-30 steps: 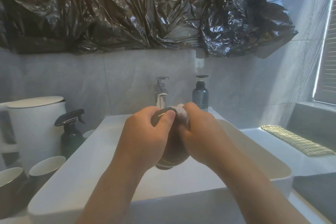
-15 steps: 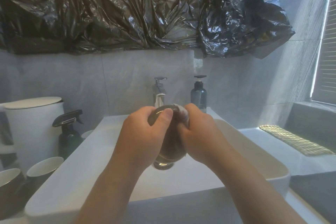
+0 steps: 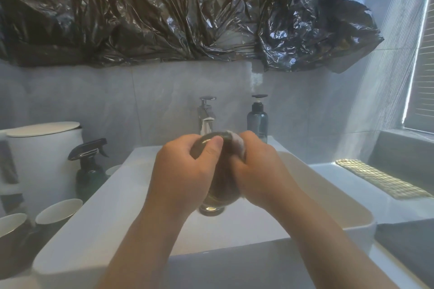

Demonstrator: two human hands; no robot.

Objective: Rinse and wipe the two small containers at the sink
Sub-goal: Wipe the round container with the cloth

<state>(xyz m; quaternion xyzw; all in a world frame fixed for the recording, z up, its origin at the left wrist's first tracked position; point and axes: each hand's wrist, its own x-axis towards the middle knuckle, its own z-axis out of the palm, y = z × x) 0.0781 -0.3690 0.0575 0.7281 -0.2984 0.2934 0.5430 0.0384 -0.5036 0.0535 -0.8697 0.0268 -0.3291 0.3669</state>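
I hold a small dark container (image 3: 219, 191) over the white sink (image 3: 110, 197), just in front of the tap (image 3: 206, 116). My left hand (image 3: 185, 176) wraps its left side, thumb across the rim at the top. My right hand (image 3: 257, 175) presses a pale cloth (image 3: 237, 141) against its right side and rim. Most of the container is hidden between my hands; only the rim and the rounded bottom show. Two cups (image 3: 57, 212) with pale insides stand on the counter at the lower left.
A blue pump bottle (image 3: 257, 122) stands behind the sink to the right of the tap. A dark spray bottle (image 3: 90, 169) and a white lidded bin (image 3: 44, 159) are at the left. A woven mat (image 3: 378, 177) lies on the ledge at the right. Black plastic sheeting (image 3: 187, 12) hangs above.
My hands and the container have kept their place over the sink; the container has shifted slightly between my hands, and its bottom sits a little lower toward the basin.
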